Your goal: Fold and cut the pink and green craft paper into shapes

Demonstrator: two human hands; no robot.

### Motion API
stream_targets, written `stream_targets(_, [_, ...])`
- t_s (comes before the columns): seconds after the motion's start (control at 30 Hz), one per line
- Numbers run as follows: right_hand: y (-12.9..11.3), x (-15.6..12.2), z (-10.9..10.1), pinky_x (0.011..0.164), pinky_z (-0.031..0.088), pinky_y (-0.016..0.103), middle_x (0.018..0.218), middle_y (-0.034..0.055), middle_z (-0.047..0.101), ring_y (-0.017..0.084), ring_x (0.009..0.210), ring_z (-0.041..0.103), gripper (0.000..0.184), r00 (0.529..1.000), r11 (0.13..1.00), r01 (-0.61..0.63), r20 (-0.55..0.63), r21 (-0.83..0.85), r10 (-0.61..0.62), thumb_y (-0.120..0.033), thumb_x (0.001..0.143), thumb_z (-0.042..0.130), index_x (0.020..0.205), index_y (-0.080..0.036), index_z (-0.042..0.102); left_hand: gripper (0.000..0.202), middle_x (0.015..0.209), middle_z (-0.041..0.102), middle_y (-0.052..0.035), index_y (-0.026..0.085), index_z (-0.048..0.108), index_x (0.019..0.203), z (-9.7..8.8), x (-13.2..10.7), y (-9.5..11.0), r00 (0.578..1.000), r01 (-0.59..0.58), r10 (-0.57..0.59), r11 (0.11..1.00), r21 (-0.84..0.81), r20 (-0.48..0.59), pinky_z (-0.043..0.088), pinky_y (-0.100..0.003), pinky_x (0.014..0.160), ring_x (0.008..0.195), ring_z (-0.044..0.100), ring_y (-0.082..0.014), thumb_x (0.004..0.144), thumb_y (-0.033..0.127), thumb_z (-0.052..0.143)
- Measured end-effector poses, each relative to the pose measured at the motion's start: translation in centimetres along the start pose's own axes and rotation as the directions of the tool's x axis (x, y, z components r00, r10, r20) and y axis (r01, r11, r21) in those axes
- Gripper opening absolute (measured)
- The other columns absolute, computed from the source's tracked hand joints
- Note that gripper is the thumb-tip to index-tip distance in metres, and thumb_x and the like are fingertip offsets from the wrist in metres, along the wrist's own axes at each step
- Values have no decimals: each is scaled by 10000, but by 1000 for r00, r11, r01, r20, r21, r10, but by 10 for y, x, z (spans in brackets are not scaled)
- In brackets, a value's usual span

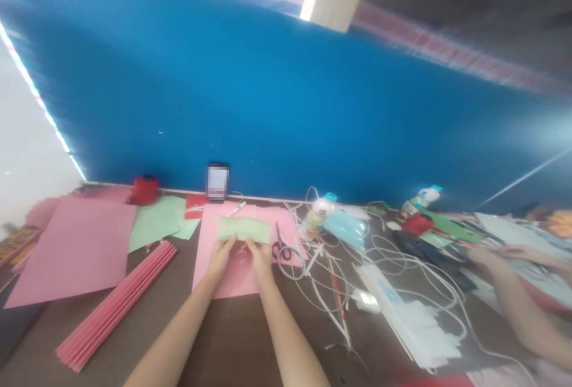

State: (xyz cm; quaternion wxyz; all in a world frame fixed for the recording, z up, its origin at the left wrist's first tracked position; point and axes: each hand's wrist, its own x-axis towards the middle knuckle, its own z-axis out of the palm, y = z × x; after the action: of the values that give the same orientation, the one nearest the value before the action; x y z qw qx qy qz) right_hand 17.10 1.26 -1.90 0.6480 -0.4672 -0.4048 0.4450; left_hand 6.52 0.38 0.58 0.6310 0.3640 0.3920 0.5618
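A strip of light green paper (243, 228) lies over a pink sheet (210, 289) in front of me. My left hand (220, 256) pinches its lower edge near the middle. Close beside it, my right hand (260, 256) grips the same edge, thumb and fingers together. Just right of my right hand rests a pair of dark-handled scissors (281, 249), on the pink sheet's edge. Behind the green paper a white pen-like stick (236, 208) lies on the pink sheet.
A pleated pink paper fan (117, 306) and a large pink sheet (84, 250) lie left. A phone (217, 182) leans on the blue partition (268, 107). Tangled white cables and a power strip (402, 321) fill the right, where another person's hands (489, 262) work.
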Motion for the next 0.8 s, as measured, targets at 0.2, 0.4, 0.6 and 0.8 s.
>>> stream_targets(0.2, [1,9,-6,556,456,279,500,55,629,157,482,569,378,998,998,-3,-64,68,8,-462,678,629,498,-130,621,390,764,696,-156,69,656,713,3,16,-14,998,58,-50,981,-183,45,460,-383,850,842,650,-279,653,454,665])
stream_targets(0.4, [1,9,-3,507,447,266,483,52,622,153,458,567,393,995,996,-39,-93,84,46,-494,678,614,527,-132,604,275,778,676,-74,128,588,818,0,22,-20,999,11,-24,916,-402,-29,482,-390,844,835,650,-226,715,378,640])
stream_targets(0.6, [-7,6,-5,471,433,257,474,49,622,149,426,559,377,976,999,-32,-214,-6,30,-482,683,610,544,-132,597,247,692,628,-16,153,528,694,-1,21,-19,997,0,-34,913,-409,-76,508,-350,813,737,648,-178,683,347,680])
stream_targets(0.8, [-9,6,-9,470,432,253,491,41,626,152,441,568,367,967,1000,-17,-254,21,21,-482,705,583,561,-144,582,282,673,596,10,160,498,666,-2,22,-24,997,-19,-8,927,-375,-73,501,-351,845,761,646,-175,661,365,693])
